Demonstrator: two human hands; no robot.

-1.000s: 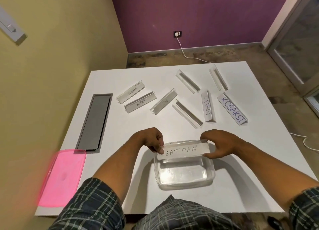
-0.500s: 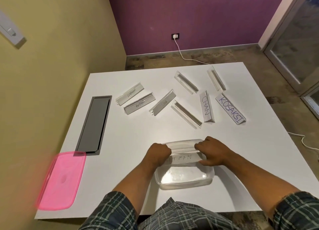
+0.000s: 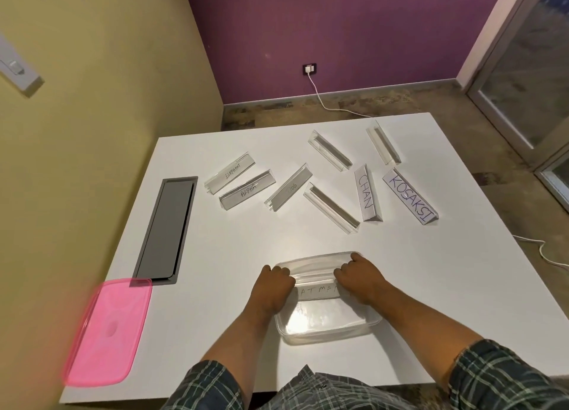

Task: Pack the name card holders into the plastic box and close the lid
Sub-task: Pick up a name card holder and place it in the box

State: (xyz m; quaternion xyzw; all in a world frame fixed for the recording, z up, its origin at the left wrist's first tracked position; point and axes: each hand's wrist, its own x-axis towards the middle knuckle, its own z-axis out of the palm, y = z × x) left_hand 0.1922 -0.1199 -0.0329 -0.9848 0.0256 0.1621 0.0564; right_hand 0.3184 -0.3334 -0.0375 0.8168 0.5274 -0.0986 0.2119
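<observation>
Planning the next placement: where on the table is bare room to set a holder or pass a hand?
Bare white table lies between the grey panel, the row of holders and the plastic box. More lies right of the box, below the KOSAKSI holder. The far half is crowded from the ELEPHANT holder across. The pink lid fills the near-left corner.
</observation>
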